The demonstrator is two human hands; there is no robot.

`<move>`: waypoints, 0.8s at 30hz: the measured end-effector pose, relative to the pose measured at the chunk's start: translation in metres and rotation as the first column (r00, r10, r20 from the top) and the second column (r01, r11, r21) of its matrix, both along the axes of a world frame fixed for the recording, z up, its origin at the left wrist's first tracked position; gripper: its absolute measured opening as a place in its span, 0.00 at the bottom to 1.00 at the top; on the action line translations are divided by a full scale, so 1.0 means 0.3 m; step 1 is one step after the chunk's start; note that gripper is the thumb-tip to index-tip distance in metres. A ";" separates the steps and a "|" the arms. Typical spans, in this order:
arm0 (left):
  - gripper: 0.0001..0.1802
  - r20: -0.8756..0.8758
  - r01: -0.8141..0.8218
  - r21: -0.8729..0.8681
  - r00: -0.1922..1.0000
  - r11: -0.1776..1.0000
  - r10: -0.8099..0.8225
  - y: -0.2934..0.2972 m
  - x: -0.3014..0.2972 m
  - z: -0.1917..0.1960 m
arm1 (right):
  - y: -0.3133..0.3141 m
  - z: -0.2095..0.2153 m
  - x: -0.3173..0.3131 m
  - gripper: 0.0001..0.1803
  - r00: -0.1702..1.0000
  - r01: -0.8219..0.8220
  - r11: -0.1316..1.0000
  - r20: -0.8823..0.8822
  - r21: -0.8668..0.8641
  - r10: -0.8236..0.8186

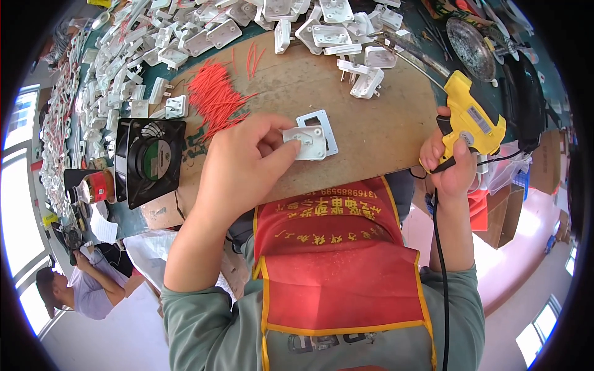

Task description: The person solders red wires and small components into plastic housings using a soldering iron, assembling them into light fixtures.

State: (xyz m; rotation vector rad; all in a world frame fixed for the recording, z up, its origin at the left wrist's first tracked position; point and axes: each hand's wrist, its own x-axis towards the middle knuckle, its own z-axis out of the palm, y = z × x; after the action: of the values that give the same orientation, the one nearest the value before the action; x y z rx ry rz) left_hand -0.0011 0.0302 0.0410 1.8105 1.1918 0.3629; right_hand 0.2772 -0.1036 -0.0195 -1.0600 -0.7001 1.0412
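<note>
My left hand (241, 157) is closed, thumb and fingers pinching a small white plastic plug housing (312, 145). The housing lies over a flat pale plate with a cutout (330, 133) on the brown work board (377, 130). Off to the right, my right hand (450, 164) grips a yellow soldering gun (473, 117) by its handle. Its long metal front end points up and left toward the white parts, and a black cord (440, 266) hangs below. Left of the plate lies a heap of short red wires (216, 96), with a few loose ones beside it.
A black square fan (150, 162) stands at the board's left edge. White plug housings (204, 40) are piled across the back and left. A round metal dish (470, 46) sits at the back right. A jar (98, 187) stands left of the fan. Another person (86, 284) works at far left.
</note>
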 end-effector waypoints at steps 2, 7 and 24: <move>0.11 -0.043 0.069 0.135 0.997 0.988 -0.064 0.004 0.004 0.013 | -0.002 -0.001 -0.001 0.38 1.000 0.011 1.000 -0.003 -0.006 -0.011; 0.13 -0.093 0.308 0.648 0.940 0.697 -0.328 0.035 -0.004 0.015 | -0.005 0.001 -0.006 0.38 0.999 0.034 0.999 -0.004 -0.015 -0.034; 0.16 -0.108 0.402 0.411 0.912 0.818 -0.395 0.055 0.045 0.010 | -0.004 -0.005 0.004 0.36 1.000 0.023 1.000 -0.009 0.013 -0.023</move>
State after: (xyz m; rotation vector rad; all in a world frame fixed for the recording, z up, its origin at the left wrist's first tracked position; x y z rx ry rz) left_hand 0.0124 0.0466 0.0441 2.3905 0.7410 0.3813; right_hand 0.2783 -0.1047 -0.0211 -1.0496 -0.6852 1.0193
